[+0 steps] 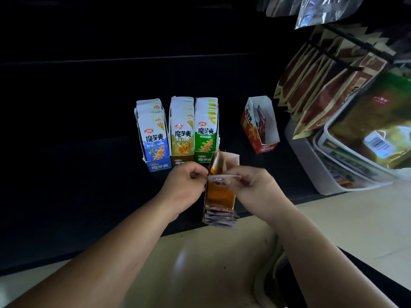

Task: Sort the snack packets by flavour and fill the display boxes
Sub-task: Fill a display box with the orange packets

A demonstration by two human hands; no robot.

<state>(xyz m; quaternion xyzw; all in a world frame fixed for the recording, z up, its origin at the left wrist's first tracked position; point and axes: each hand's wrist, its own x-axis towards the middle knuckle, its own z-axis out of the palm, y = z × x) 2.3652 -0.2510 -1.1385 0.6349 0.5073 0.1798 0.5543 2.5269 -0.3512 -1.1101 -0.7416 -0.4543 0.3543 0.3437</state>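
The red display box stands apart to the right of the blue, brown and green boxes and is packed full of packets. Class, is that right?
Not quite. The head view shows the red display box apart to the right of the blue box, brown box and green box, but nearly empty: only a few packets lie in it.

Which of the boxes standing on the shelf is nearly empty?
The red box, alone on the right. It holds only a few packets; the blue box, brown box and green box are packed full.
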